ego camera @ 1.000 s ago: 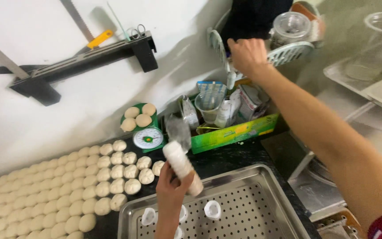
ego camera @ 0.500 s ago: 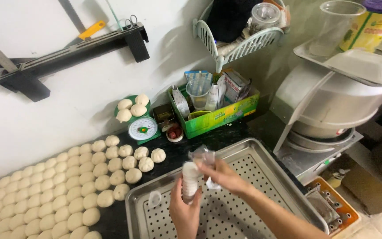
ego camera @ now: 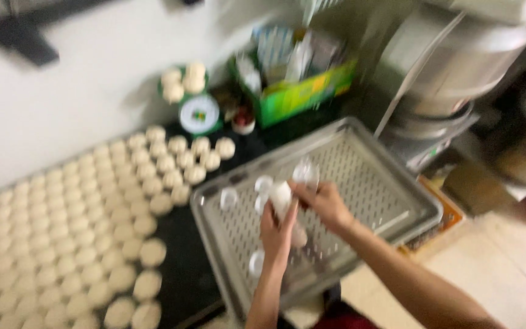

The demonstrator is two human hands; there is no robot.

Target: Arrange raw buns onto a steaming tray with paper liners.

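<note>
A stack of small white cups (ego camera: pixel 282 198) was held upright in the left hand (ego camera: pixel 277 234), the fingers closed around its lower part, above the perforated metal tray (ego camera: pixel 391 183). The right hand (ego camera: pixel 324 204) was placed at the top of the stack, its fingertips pinched on a single thin translucent cup (ego camera: pixel 305 172); whether that cup was touching the stack or already apart from it could not be told through the motion blur. Several loose white cups (ego camera: pixel 229 198) were seen lying on the tray, to the left of and below the hands. Rows of round pale dough pieces (ego camera: pixel 62 231) were laid out on the dark counter (ego camera: pixel 181 268), just beside the tray's left edge. A small green kitchen scale (ego camera: pixel 199 113) carrying a few more dough pieces was noted near the wall, with a green box of packets (ego camera: pixel 293 91) beside it. A large grey machine (ego camera: pixel 452 67) stood at the right.
</note>
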